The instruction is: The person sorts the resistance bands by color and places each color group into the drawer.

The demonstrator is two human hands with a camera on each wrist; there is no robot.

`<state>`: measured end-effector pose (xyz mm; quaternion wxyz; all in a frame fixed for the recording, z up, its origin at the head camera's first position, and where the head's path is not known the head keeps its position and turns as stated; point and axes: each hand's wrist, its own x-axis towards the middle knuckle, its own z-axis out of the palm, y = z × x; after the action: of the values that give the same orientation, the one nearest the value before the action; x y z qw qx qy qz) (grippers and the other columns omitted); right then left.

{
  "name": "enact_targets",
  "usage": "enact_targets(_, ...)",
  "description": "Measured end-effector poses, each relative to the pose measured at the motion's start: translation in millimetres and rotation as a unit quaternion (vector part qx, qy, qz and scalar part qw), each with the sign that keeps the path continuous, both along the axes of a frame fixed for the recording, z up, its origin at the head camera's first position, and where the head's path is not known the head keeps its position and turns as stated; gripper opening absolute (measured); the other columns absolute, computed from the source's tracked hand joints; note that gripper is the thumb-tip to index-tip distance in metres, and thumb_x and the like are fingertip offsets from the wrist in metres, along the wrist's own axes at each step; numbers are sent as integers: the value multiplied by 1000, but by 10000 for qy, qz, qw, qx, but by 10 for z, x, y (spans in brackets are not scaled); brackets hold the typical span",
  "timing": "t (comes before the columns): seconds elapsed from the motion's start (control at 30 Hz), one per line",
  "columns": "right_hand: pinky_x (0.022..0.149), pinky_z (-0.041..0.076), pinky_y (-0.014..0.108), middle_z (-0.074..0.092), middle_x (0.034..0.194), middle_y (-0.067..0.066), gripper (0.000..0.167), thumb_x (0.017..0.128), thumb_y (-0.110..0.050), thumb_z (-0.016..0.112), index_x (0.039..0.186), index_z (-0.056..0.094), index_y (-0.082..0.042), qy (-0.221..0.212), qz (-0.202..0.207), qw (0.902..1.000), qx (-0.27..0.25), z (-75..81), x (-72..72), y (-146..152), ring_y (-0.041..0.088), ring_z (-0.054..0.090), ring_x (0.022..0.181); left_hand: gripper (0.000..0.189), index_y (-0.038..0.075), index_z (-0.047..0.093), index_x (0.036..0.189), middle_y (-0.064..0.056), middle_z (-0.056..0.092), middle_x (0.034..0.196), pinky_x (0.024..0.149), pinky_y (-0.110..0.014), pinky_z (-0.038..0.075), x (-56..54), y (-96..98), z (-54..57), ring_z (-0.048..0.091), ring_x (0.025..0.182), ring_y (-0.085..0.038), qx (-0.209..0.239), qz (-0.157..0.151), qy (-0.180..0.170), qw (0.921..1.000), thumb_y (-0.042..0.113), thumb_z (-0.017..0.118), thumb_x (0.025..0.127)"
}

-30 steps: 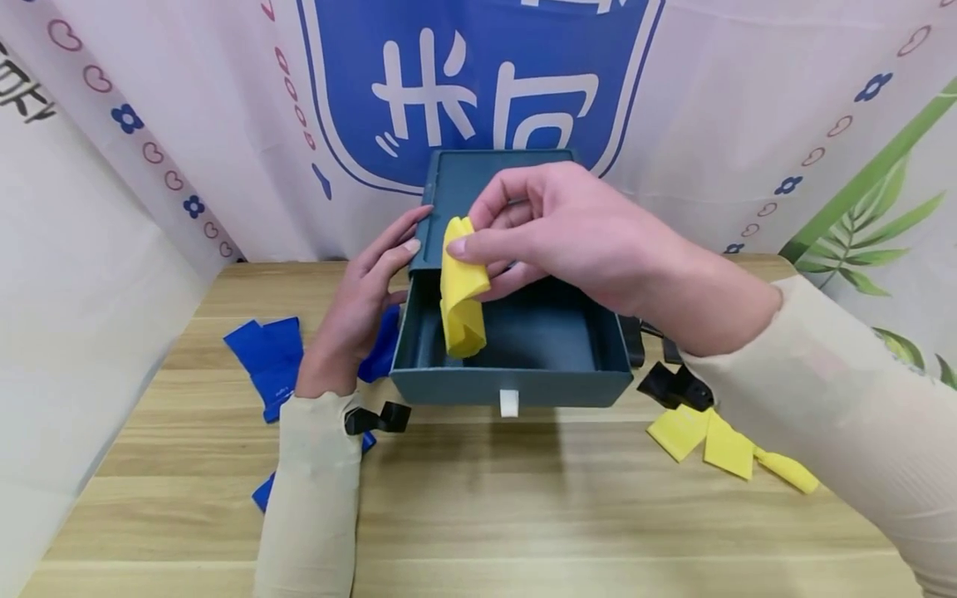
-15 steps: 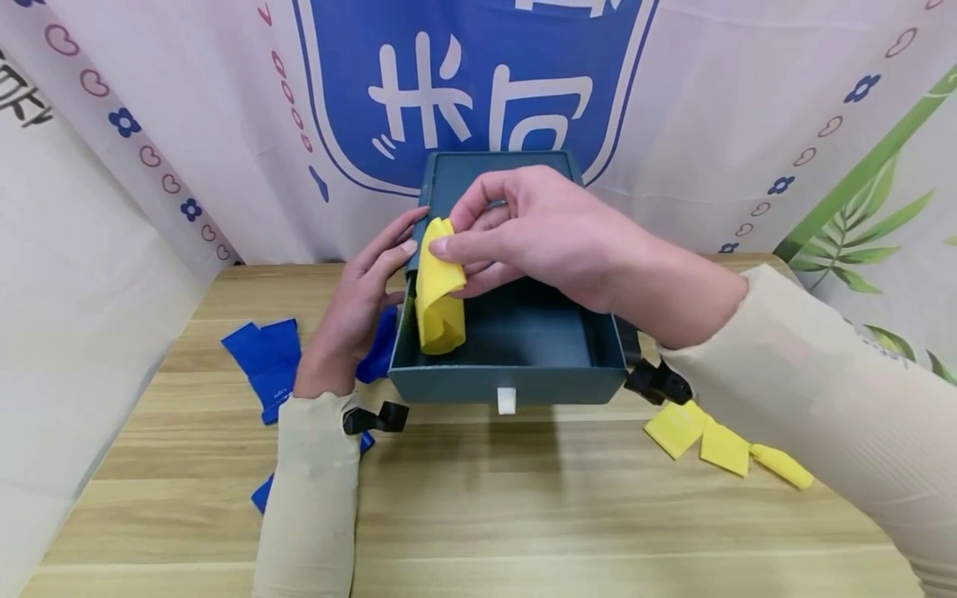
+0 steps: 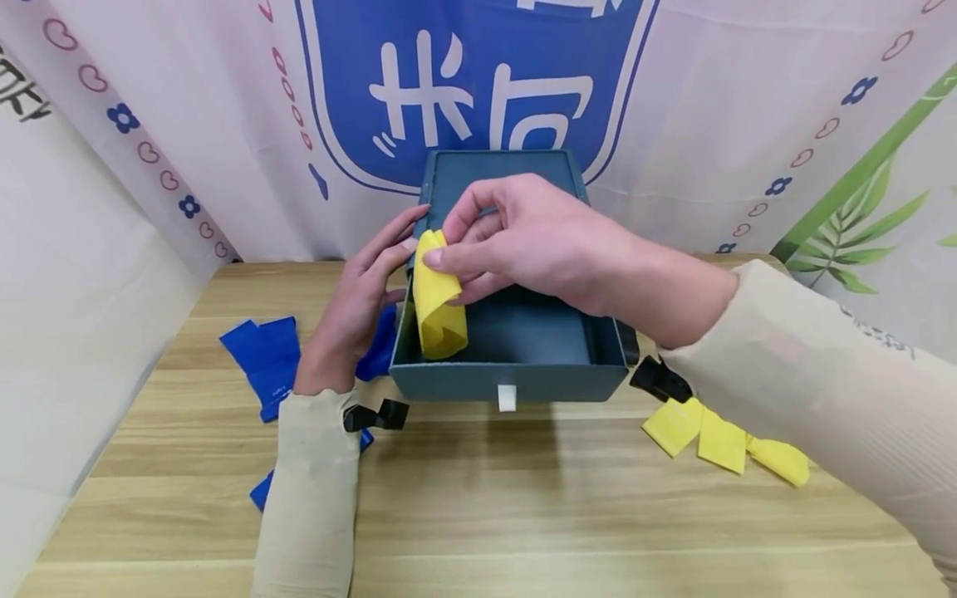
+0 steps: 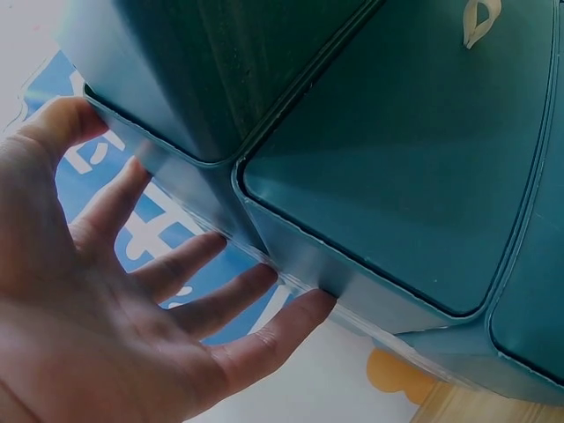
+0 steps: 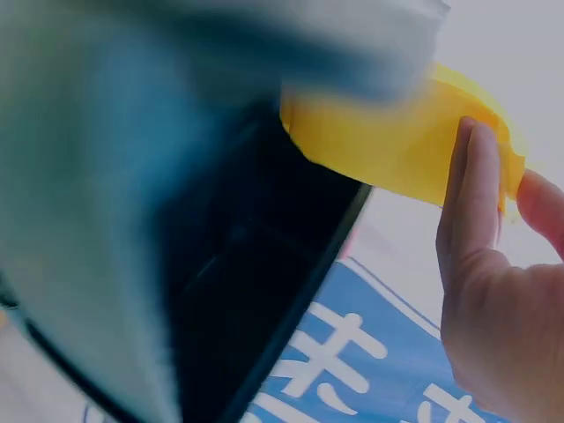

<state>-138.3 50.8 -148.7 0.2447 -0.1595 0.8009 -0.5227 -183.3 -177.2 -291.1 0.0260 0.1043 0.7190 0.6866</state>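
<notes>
My right hand pinches a rolled yellow cloth between thumb and fingers. The cloth hangs into the left side of a pulled-out dark teal drawer, which has a white pull tab. In the right wrist view the yellow cloth spreads past the drawer's edge, beside the fingers. My left hand rests with its fingertips along the left side of the drawer unit. Seen from the left wrist, the left hand has spread fingers touching the side of the stacked drawers.
Folded blue cloths lie on the wooden table at the left, one partly hidden behind the left wrist. Several yellow cloths lie at the right. A printed curtain hangs close behind the drawer unit.
My right hand has moved left with the yellow cloth, from over the drawer's inside to its left wall, then dipped slightly. The left hand stays on the unit.
</notes>
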Motion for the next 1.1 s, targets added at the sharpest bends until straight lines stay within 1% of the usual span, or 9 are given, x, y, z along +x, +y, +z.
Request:
enact_targets(0.1,93,65,37,79,118,12,24,104,-16,73,122,60,-5,-47,-119,9996,265,-70,-34,50,25,81,100,49,38,49,161,5,35,176,119,-73,40,-8,9,-5,40,155,-29,27,16,45,10000,38,47,113)
enact_targets(0.23,92,66,38,78,121,12,24,104,-16,73,120,60,-5,50,-297,9977,602,-167,-57,153,25,81,100,49,37,49,162,4,35,176,118,-75,40,-8,17,-15,40,156,-33,43,32,108,9999,39,48,112)
enact_targets(0.37,88,66,36,79,118,14,23,104,-19,74,117,61,-4,261,-432,9942,945,-250,-54,265,24,81,95,50,36,49,162,5,35,176,118,-76,39,-3,14,-26,40,157,-33,59,17,132,9999,39,48,112)
enact_targets(0.53,83,67,31,79,111,13,23,102,-21,76,113,62,-5,586,-495,9874,1382,-317,-34,373,23,79,89,49,36,50,162,5,35,176,119,-78,36,0,9,-33,39,157,-32,103,33,118,9999,38,48,112)
enact_targets(0.63,81,66,31,79,108,13,23,102,-21,77,112,63,-6,867,-514,9813,1638,-334,-18,423,23,78,87,49,36,50,162,6,35,176,119,-79,34,2,7,-33,37,159,-31,114,45,110,9999,39,48,112)
enact_targets(0.73,78,66,30,80,104,11,21,101,-20,77,111,63,-7,1202,-541,9729,1900,-361,-5,472,20,78,83,49,37,50,162,6,35,176,120,-79,33,2,6,-39,35,160,-30,94,55,101,9999,39,48,112)
enact_targets(0.97,75,62,32,82,86,2,18,97,-18,75,107,63,-9,2007,-547,9506,2305,-422,32,553,14,76,69,49,38,49,162,8,35,176,120,-78,33,2,15,-49,33,160,-30,-13,82,132,9999,41,48,112)
enact_targets(1.03,74,61,33,81,82,1,18,96,-19,74,106,64,-9,2158,-558,9453,2383,-428,44,571,13,75,66,49,39,49,162,8,35,176,120,-78,33,0,19,-48,33,160,-30,-21,83,138,9999,41,49,112)
enact_targets(1.1,74,62,32,80,81,1,18,96,-19,75,106,64,-9,2212,-547,9431,2422,-422,55,586,12,75,65,49,39,49,161,8,34,176,121,-78,32,0,22,-46,32,160,-30,-25,85,137,9999,41,49,112)
